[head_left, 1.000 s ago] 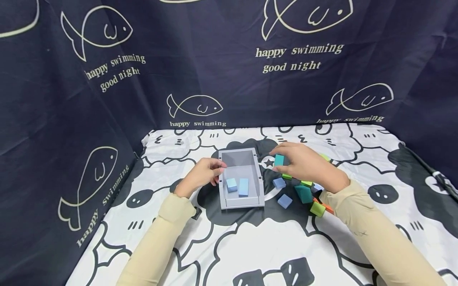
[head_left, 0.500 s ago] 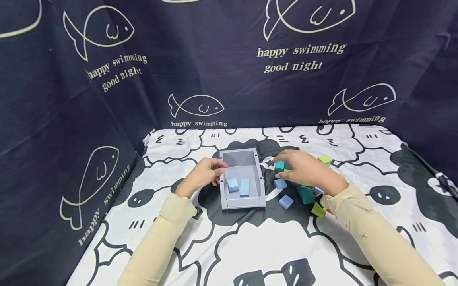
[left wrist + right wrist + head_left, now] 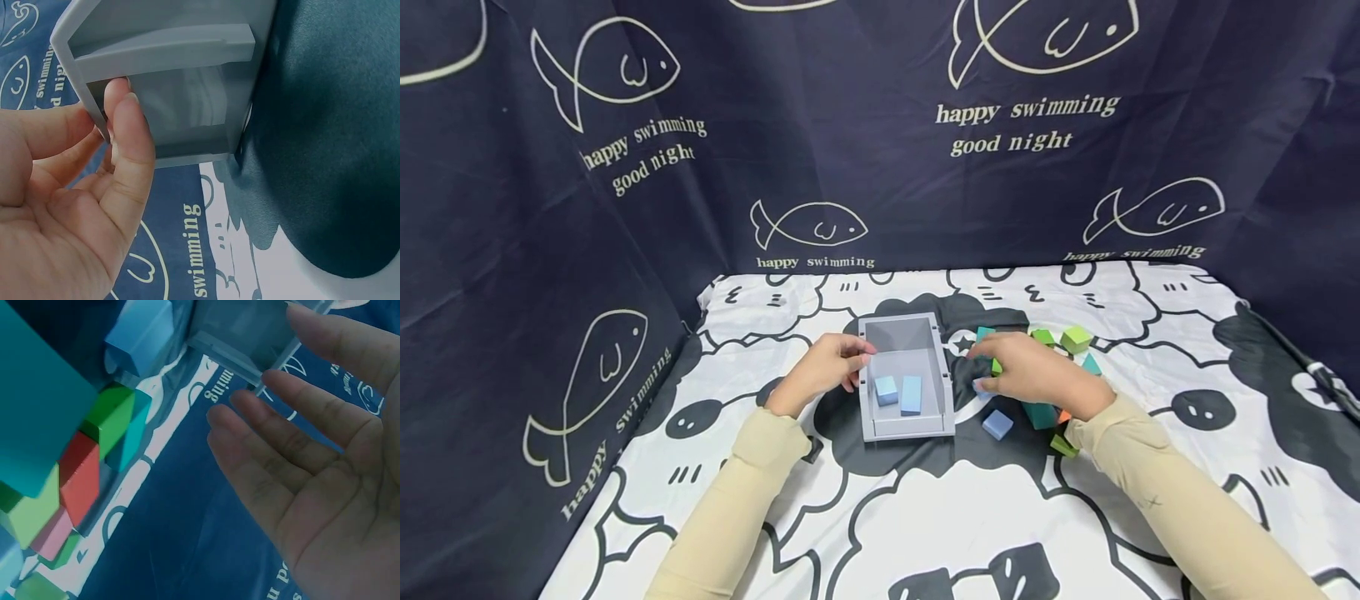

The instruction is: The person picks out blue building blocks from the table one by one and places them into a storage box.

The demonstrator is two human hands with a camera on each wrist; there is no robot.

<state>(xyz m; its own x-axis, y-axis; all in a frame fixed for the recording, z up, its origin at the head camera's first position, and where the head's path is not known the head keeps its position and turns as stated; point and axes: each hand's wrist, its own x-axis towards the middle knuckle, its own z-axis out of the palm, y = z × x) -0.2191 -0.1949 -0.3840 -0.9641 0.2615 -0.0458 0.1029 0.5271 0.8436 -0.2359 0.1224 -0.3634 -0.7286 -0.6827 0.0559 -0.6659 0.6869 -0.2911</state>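
Note:
My left hand [image 3: 823,367] grips the left side wall of a grey open box [image 3: 908,424]. In the left wrist view, thumb and fingers lie around the edge of the box [image 3: 169,50]. Inside the box are two light-blue blocks, one cube [image 3: 886,390] and one longer block [image 3: 912,394]. To the right of the box, my right hand [image 3: 1033,367] hovers over loose blocks, its fingertips close to a small blue block [image 3: 981,388] that is partly hidden. The right wrist view shows the right hand [image 3: 319,462] with relaxed fingers and nothing between them.
Several wooden blocks lie under and around the right hand: a teal block [image 3: 985,332], a blue block [image 3: 997,425], a large teal block [image 3: 1040,414], a lime cube [image 3: 1076,338]. A dark curtain [image 3: 887,150] hangs behind the cloth-covered table [image 3: 955,508].
My right hand has come down from beside the teal block toward the small blue block nearer to me. The left hand and the box have stayed in place.

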